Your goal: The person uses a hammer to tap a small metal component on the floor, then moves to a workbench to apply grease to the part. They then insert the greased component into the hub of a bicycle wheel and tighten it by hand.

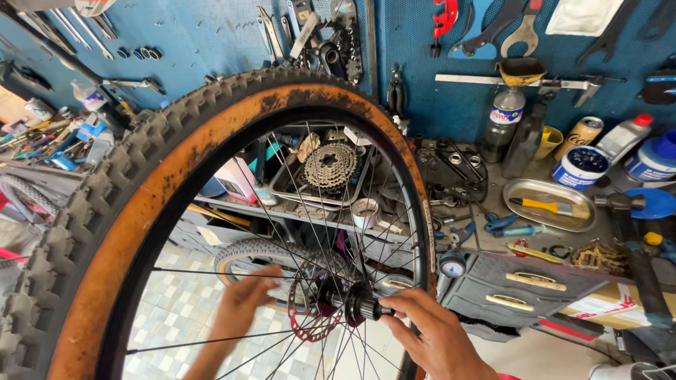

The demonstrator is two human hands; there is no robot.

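A bicycle wheel with a knobby black tyre and tan sidewall [176, 151] stands upright in front of me, filling the left and middle of the view. Its black hub [352, 301] sits low in the centre with a red-edged brake disc [310, 320] on the far side. My right hand [433, 334] pinches the near end of the hub axle with its fingertips. My left hand [246, 299], blurred, reaches behind the spokes and touches the disc side of the hub.
Behind the wheel stands a cluttered workbench [493, 218] with a sprocket cassette [329, 166] in a tray, a metal dish holding a yellow-handled tool [549, 206], cans and bottles. A blue pegboard [436, 91] carries wrenches. Grey drawers [521, 285] and another tyre [246, 253] lie below.
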